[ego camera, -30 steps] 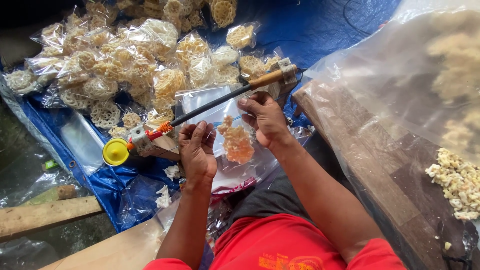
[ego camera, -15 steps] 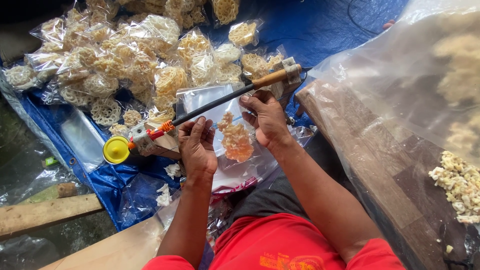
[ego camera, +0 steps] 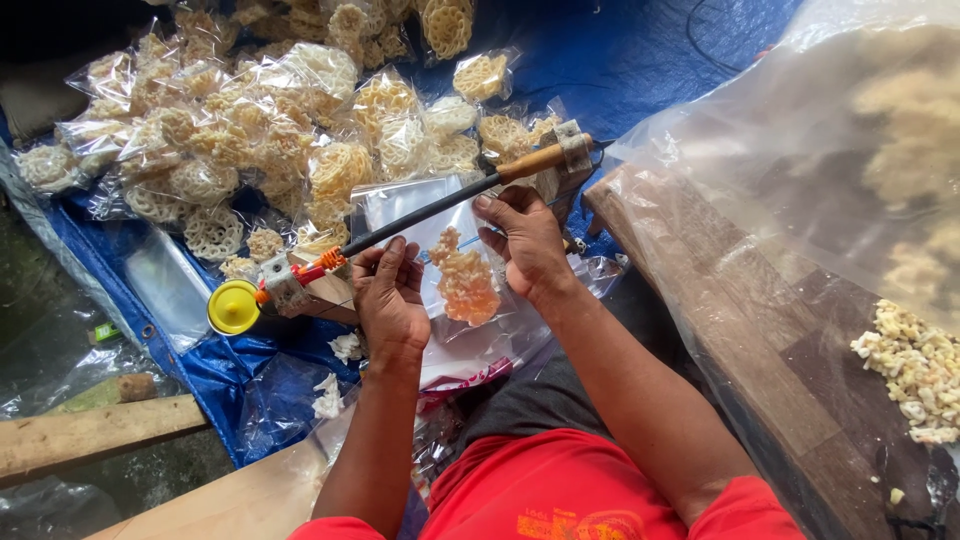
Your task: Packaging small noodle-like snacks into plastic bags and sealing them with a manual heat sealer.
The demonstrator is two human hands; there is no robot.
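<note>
1. At the bottom centre of the frame, a red shirt (ego camera: 560, 500) and two bare forearms rise toward the middle.
2. The left hand (ego camera: 390, 300), left of centre, pinches the left edge of a clear plastic bag (ego camera: 455, 330) between thumb and fingers.
3. The right hand (ego camera: 525, 245), just right of centre, pinches the bag's right upper edge, fingers curled over it.
4. Between the two hands the bag holds an orange-and-cream cracker (ego camera: 465, 280), hanging upright at the centre of the frame.
5. Just above the hands, a heat-sealer bar (ego camera: 430, 205) runs diagonally from lower left to upper right, with a yellow round knob (ego camera: 232, 306) at its left end and a wooden handle (ego camera: 535, 158) at its right end. The bag's top lies against the bar.
6. At the right, a wooden tabletop (ego camera: 760, 330) carries a large clear sack of crackers (ego camera: 850, 140) and a loose pile of small pale crackers (ego camera: 915, 365) at the right edge.
7. In the upper left, many sealed cracker packets (ego camera: 250, 120) lie heaped on a blue tarp (ego camera: 650, 50).
8. At the lower left lies a wooden plank (ego camera: 90, 435).
</note>
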